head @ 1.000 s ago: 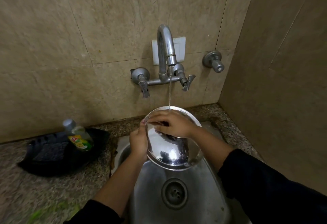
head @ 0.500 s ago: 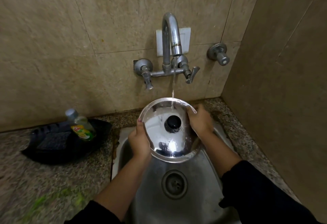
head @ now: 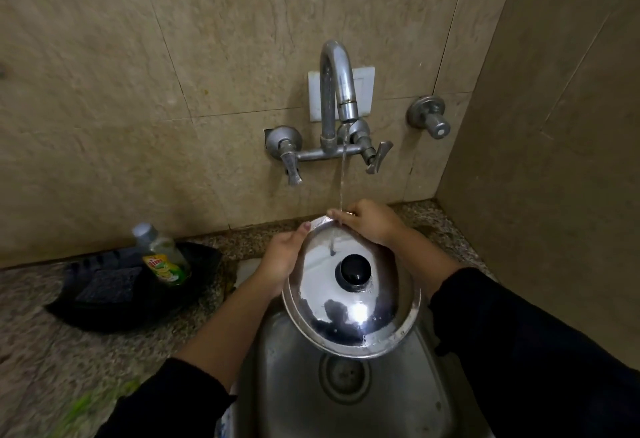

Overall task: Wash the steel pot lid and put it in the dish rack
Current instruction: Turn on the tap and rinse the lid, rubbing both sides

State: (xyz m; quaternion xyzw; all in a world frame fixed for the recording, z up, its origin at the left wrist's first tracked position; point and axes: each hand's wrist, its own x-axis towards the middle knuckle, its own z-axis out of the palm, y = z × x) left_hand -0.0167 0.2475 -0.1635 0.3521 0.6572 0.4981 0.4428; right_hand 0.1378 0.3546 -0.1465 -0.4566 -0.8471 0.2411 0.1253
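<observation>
The steel pot lid [head: 349, 313], shiny with a black knob [head: 355, 268], is tilted over the steel sink [head: 284, 385] with its top face toward me. My left hand [head: 280, 261] grips its left rim, thumb on top. At the far rim my right hand [head: 370, 221] rests its fingers on the edge. A thin stream of water from the tap [head: 341, 91] falls onto the lid's upper part beside those fingers. No dish rack is in view.
A black tray [head: 114, 302] on the granite counter at the left holds a dark scrub pad [head: 107, 285] and a dish soap bottle [head: 162, 257]. Two tap handles and a separate wall valve [head: 429, 117] sit on the tiled wall. A side wall stands close on the right.
My right hand slid off the lid's top face to its right side, then up to the far rim, uncovering the black knob. The left hand kept its grip on the left rim.
</observation>
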